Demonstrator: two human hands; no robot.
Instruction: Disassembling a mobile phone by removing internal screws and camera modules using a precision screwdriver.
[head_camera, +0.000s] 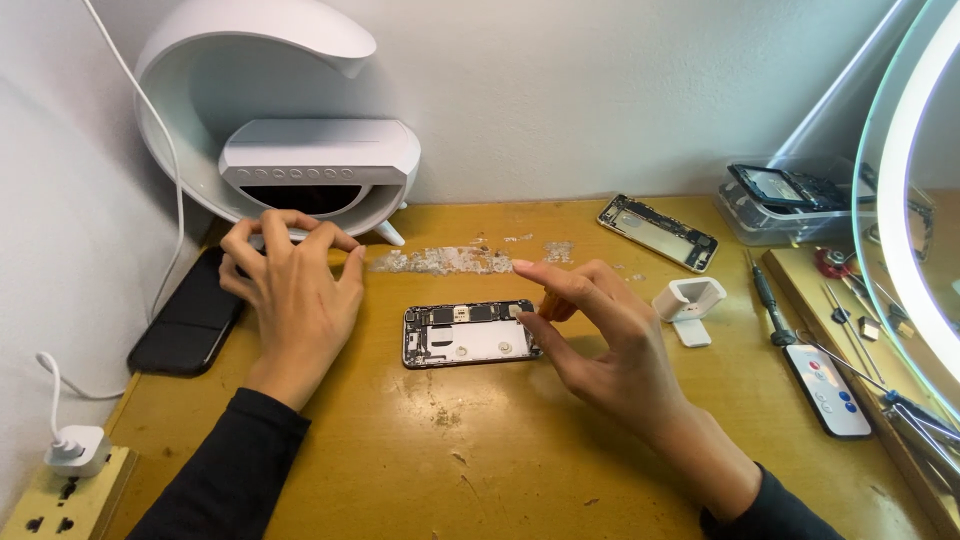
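My right hand (610, 330) is above the right end of the opened phone body (470, 333), which lies flat in the middle of the yellow wooden table (500, 450). Between my thumb and fingers I pinch a small orange tool (548, 303), and its tip is just at the upper right corner of the phone body. My left hand (295, 290) is to the left, well apart from the phone body, with the fingers curled; the fingertips are at the base of the white lamp (290, 130), and I cannot tell whether they hold something. A black phone (190, 320) lies beside this hand at the wall. Another opened phone frame (658, 232) lies farther back, and a white remote (828, 390) is at my right.
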